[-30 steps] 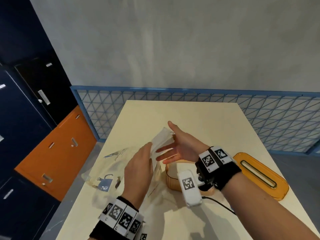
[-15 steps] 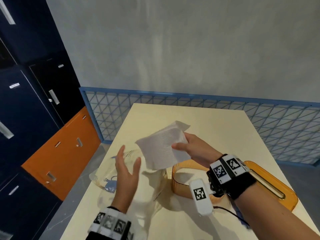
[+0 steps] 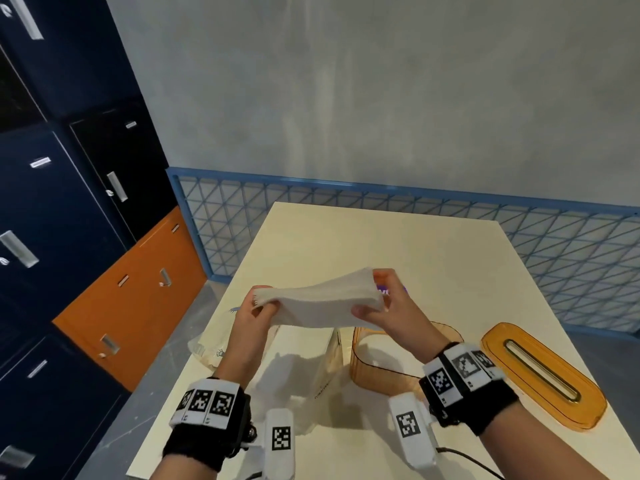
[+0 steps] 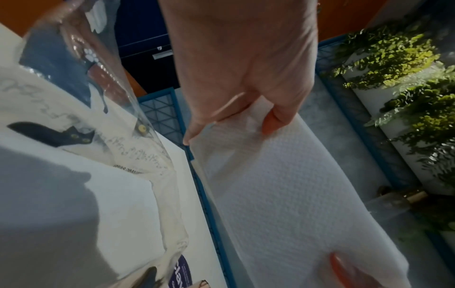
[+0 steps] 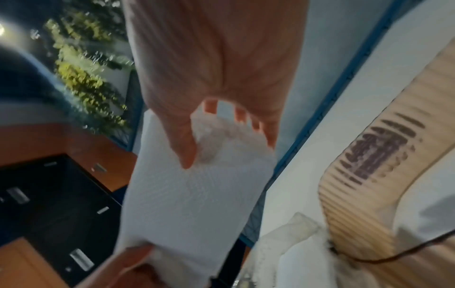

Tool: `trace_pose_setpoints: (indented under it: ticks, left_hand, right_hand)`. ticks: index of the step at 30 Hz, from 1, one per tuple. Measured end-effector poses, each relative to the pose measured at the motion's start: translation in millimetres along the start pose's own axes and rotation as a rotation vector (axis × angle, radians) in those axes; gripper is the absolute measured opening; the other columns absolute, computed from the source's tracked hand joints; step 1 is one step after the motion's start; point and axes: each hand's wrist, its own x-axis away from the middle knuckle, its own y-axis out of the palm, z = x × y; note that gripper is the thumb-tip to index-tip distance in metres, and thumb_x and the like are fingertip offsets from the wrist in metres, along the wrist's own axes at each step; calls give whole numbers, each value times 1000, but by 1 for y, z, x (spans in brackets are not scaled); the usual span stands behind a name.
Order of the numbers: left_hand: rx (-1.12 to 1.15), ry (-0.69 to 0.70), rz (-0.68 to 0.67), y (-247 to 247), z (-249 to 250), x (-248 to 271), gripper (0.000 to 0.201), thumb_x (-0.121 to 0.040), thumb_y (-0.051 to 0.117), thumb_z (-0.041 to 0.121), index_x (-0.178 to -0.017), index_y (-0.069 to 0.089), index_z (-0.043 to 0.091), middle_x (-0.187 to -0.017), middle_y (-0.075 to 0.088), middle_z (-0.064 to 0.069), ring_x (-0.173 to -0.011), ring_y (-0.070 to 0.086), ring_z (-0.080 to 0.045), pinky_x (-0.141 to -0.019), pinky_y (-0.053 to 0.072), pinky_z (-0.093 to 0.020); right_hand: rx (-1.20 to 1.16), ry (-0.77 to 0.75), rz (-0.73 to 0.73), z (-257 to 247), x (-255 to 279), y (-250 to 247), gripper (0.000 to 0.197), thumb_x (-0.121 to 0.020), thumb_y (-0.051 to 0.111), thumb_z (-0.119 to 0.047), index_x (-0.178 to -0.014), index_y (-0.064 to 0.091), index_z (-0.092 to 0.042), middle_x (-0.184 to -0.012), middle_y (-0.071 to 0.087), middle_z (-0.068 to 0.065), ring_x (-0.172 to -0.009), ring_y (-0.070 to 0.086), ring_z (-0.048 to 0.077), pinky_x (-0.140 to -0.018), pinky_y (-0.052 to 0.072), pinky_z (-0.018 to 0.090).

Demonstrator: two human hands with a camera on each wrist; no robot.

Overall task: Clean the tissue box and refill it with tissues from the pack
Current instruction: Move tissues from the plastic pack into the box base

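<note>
- White tissue [image 3: 320,303] stretched in the air between both hands, above the tabletop [image 3: 398,244].
- Left hand [image 3: 251,315] pinching its left end; right hand [image 3: 389,306] gripping its right end.
- Open orange tissue box [image 3: 377,372] below, near the right edge.
- Orange slotted lid [image 3: 540,372] beside it, at the right edge.
- Clear tissue pack [image 3: 298,362] left of the box.

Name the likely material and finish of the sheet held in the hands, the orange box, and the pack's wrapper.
Sheet: soft embossed paper; dimpled texture, drapes between both hands. Orange box: probably translucent ribbed plastic; the table shows through. Wrapper: thin glossy clear plastic film, crinkled, with printed cats.
</note>
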Motion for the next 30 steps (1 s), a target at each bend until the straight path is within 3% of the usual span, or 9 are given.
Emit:
trace_pose_setpoints:
  ticks: [3,5,9,11,14,17,22,26,30]
  left_hand:
    - [-52,22,-4,-10,-4,0,35,-94,44,0,-94,59,32,-101,63,6,-100,56,-13,-95,43,-35]
    - [-90,22,-6,-16,-7,-1,38,-94,44,1,-91,59,36,-99,64,10,-99,57,-11,-94,43,-32]
    - [-141,8,-15,-20,-10,-1,37,-94,42,0,-91,58,33,-97,63,10,-95,57,-7,-88,44,-27]
    - [-169,-6,2,-21,-11,1,32,-95,41,2,-93,57,30,-97,61,9,-92,55,-3,-81,43,-20]
    - [-199,-48,39,-23,-18,3,20,-96,39,5,-102,55,16,-94,58,3,-83,53,-4,-70,41,-18]
    - [-217,-51,79,-21,-25,2,17,-95,39,5,-105,52,7,-88,56,1,-72,49,-6,-58,40,-15]
    - [-240,-54,189,-23,-46,-1,26,-88,38,-7,-99,47,15,-93,53,-1,-84,48,-16,-71,41,-29]
    - [-325,-75,183,-20,-65,1,22,-88,38,-11,-102,44,4,-93,50,-6,-87,45,-21,-67,38,-21]
    - [-327,-16,201,-16,-63,-2,19,-90,41,-8,-103,40,6,-96,54,-9,-93,51,-24,-71,41,-24]
  right_hand:
    - [136,-45,46,11,-5,0,93,-59,86,-30,-113,18,-63,-142,26,-5,-130,37,20,-108,40,42]
    - [183,-61,-67,15,-9,5,104,-62,86,-25,-131,13,-52,-145,21,-12,-133,30,12,-112,33,34]
    - [98,-42,-185,18,-16,19,77,-71,78,-4,-129,35,-31,-119,51,0,-102,55,10,-82,49,9]
    - [75,-11,-163,24,-17,26,51,-75,72,2,-115,48,-19,-102,57,0,-91,57,12,-71,49,5]
    - [68,26,-158,36,-16,37,32,-83,64,0,-113,56,-7,-101,62,4,-93,59,15,-72,49,9]
    - [57,27,-72,45,-15,47,26,-86,61,-3,-110,57,-12,-104,65,3,-99,60,17,-82,48,22]
    - [59,49,-34,56,-7,59,28,-84,58,1,-97,47,-21,-98,59,4,-94,58,19,-83,49,33]
    - [238,30,-44,64,-8,63,21,-86,50,1,-95,44,-17,-80,52,-8,-74,50,8,-63,39,17]
    - [242,18,-24,60,-12,67,26,-88,47,0,-85,42,-26,-73,48,-9,-66,44,4,-60,34,18]
